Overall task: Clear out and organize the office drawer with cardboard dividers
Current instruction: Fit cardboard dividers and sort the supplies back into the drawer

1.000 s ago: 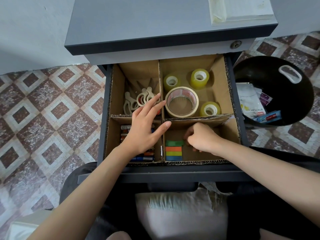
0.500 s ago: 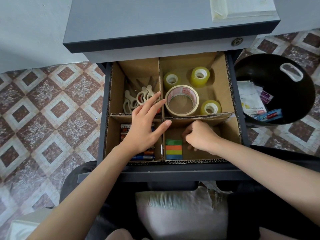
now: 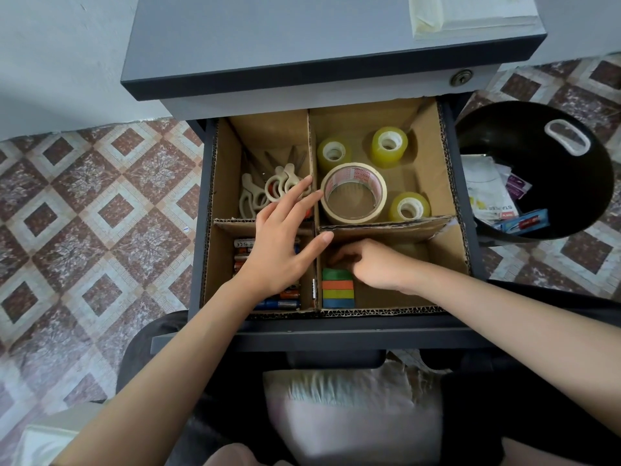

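Observation:
The open drawer (image 3: 336, 331) holds cardboard dividers (image 3: 386, 227) that make four compartments. My left hand (image 3: 282, 243) lies open, fingers spread, over the crossing of the dividers, above the batteries (image 3: 243, 245) in the near left compartment. My right hand (image 3: 373, 264) is inside the near right compartment, fingers curled down beside a stack of coloured sticky notes (image 3: 337, 292); its fingertips are hidden. Scissors (image 3: 255, 196) lie in the far left compartment. A large tape roll (image 3: 349, 171) and three small yellow rolls (image 3: 389, 142) sit in the far right one.
A black bin (image 3: 554, 210) with paper scraps and wrappers (image 3: 490, 196) stands on the floor to the right of the drawer. The grey desk top (image 3: 302, 35) overhangs the drawer's back, with a sheet of paper (image 3: 470, 15) on it. Patterned floor tiles (image 3: 84, 203) lie to the left.
My right hand has slid slightly left, up against the green top pad of the sticky notes. My left hand has stayed in place over the dividers.

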`<action>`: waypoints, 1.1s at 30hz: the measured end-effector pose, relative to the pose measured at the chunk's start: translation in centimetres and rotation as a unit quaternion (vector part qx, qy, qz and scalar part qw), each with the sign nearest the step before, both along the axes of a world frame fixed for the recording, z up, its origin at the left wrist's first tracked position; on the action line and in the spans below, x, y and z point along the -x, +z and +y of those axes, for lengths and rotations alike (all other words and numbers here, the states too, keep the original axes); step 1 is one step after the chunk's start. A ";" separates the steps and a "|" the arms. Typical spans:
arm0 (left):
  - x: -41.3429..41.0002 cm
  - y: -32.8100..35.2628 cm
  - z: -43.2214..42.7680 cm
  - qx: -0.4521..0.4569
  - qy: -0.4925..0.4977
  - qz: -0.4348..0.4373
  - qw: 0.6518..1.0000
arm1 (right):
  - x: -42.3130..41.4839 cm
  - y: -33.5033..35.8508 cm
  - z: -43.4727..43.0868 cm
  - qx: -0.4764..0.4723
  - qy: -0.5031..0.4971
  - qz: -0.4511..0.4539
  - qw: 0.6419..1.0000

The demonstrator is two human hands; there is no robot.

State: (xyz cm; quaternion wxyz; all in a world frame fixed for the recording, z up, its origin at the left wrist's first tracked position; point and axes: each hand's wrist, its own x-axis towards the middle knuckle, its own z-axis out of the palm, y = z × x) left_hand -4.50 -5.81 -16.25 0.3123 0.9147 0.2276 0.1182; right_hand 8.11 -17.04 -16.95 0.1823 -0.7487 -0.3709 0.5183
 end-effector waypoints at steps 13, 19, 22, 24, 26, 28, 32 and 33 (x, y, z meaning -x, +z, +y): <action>0.0 -0.1 0.0 0.000 0.001 0.003 1.000 | 0.5 0.0 0.3 0.002 -0.001 0.020 1.000; 0.0 -0.1 0.0 -0.004 0.001 0.006 1.000 | -0.2 0.5 0.0 0.002 -0.064 0.006 0.998; 0.0 -0.1 0.0 -0.009 -0.002 0.007 1.000 | -0.5 0.5 -1.1 0.027 -0.109 -0.040 0.993; 0.1 0.0 0.0 -0.010 -0.003 0.007 1.000 | -0.6 0.6 -1.5 0.045 -0.130 -0.047 0.989; 0.1 0.0 0.0 -0.008 -0.003 0.007 1.000 | -0.8 0.6 -1.3 0.061 -0.159 -0.029 0.985; 0.1 0.1 0.0 -0.007 -0.001 0.008 1.000 | -0.8 0.4 -0.9 0.069 -0.187 0.002 0.980; 0.0 0.0 0.0 -0.002 0.000 0.010 1.000 | -0.5 0.2 -0.6 0.069 -0.194 0.029 0.978; 0.0 0.0 -0.1 -0.002 0.001 0.011 1.000 | -0.5 0.2 -0.6 0.070 -0.194 0.031 0.978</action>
